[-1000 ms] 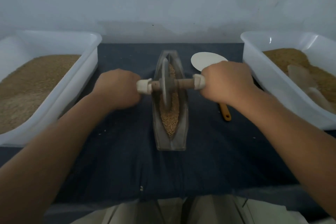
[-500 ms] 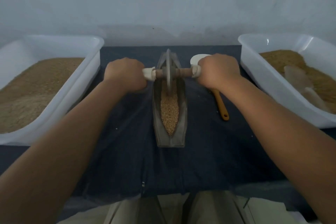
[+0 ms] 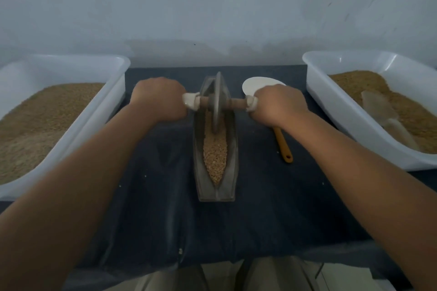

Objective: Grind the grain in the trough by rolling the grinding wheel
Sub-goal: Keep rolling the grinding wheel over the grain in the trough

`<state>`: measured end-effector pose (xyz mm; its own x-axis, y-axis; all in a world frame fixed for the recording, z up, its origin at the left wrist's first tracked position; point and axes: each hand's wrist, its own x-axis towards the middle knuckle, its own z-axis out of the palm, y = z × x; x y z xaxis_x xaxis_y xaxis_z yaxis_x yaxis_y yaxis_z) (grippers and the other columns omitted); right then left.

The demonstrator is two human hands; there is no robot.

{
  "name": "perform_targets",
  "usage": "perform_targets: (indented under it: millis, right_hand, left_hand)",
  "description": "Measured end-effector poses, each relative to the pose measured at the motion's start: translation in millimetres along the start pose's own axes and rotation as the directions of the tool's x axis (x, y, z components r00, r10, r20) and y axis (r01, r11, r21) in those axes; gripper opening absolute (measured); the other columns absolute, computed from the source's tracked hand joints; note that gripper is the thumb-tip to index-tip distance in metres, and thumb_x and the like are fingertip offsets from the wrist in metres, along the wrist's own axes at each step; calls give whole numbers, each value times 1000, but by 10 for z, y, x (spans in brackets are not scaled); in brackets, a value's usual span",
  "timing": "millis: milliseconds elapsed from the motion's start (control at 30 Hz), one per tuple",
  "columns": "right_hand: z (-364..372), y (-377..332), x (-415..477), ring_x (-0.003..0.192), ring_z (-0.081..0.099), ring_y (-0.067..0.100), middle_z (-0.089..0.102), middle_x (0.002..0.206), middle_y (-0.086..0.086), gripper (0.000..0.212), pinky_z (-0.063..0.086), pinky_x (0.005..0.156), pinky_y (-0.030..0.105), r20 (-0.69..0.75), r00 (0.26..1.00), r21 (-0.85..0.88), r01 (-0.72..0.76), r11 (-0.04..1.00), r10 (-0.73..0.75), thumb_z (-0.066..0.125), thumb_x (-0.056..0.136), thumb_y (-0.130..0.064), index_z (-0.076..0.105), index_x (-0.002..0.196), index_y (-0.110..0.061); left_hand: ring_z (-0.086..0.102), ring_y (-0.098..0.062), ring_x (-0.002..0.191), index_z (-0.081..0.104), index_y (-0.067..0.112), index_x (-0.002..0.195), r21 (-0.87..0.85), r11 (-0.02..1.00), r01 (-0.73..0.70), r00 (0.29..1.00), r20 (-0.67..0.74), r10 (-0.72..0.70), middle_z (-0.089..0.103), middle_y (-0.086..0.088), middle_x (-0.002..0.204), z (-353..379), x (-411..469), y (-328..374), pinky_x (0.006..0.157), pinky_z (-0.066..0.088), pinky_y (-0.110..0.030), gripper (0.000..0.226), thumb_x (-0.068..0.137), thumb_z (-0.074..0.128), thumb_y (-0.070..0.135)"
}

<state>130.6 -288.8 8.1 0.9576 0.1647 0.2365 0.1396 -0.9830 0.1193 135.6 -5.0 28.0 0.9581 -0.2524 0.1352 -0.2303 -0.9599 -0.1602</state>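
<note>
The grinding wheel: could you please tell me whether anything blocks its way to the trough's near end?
Nothing visible does: only grain lies in the trough between the grinding wheel and its near end; the spoon lies outside it.

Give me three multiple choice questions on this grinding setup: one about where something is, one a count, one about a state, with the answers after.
1. Where in the trough does the grinding wheel stand?
A) the near end
B) the far half
C) lifted clear above it

2. How many white tubs hold grain?
A) one
B) two
C) three

3. What are the hands doing?
A) both grip the axle
B) only the right one grips it
C) both are open and off it

Answers:
1 B: the wheel sits beyond the exposed trough grain.
2 B: there is a left tub and a right tub.
3 A: the left hand and the right hand each wrap an axle end.
</note>
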Motion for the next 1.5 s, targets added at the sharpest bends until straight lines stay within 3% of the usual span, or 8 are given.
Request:
perform_targets:
  millis: [133,267,400,633,933,1233,1367,1500]
  right_hand:
    - [-36,-3,69,66,60,21,61,69,-4,16,33,51,27,51,999,15,-1,1000,0,55,80,-36,58,71,-23]
    - [-102,71,-495,53,51,10,55,58,-10,27,30,47,24,76,990,15,116,993,-117,53,77,-53,56,65,-30]
    - [-217,95,-775,43,42,5,45,48,-11,30,24,43,21,-25,980,-35,194,980,-195,50,74,-57,52,60,-32]
    - [-161,-70,28,55,50,17,57,65,-4,20,32,51,27,-89,995,-102,41,994,-50,60,85,-36,56,70,-23]
    - [-398,-5,-552,55,55,13,57,59,-7,22,37,49,27,180,965,23,188,982,-189,53,76,-47,56,64,-28]
    - [-60,3,36,58,53,17,56,63,-5,22,38,52,29,-24,999,-28,43,999,-44,59,84,-41,59,70,-23]
    - [-87,-25,101,62,59,21,59,66,-2,13,37,52,29,51,999,3,6,1000,-6,56,80,-32,54,71,-22]
    - [-112,50,-490,56,52,14,55,61,-8,28,35,49,27,55,993,-12,102,995,-101,51,83,-49,53,66,-27]
  left_hand:
    - [65,-30,84,66,31,84,-4,1000,-3,1000,26,3,63,5,84,-55,59,7,70,47,-38,30,73,54,56]
    - [60,-17,65,55,35,70,-61,996,-66,995,69,70,56,13,68,81,-507,-71,62,52,-33,18,69,55,53]
    - [49,-4,53,51,38,67,-84,993,-83,997,-3,83,53,15,59,182,-846,-106,48,31,-22,21,67,53,59]
    - [60,-22,69,59,28,71,-116,991,61,998,-10,-62,62,8,74,245,-50,-84,63,48,-34,18,74,56,46]
    - [56,-9,60,58,38,73,-116,993,11,1000,21,-9,59,14,65,270,-791,-98,54,43,-27,14,72,55,52]
    - [57,-24,67,55,26,69,-54,995,79,996,-26,-81,57,7,71,174,-147,-20,66,49,-34,22,75,58,47]
    - [54,-27,69,56,25,71,-11,999,31,998,-56,-32,54,5,70,30,15,11,65,46,-35,36,77,52,60]
    - [52,-14,59,55,31,71,15,999,-42,999,15,42,53,12,67,102,-468,-37,57,44,-29,22,76,57,53]
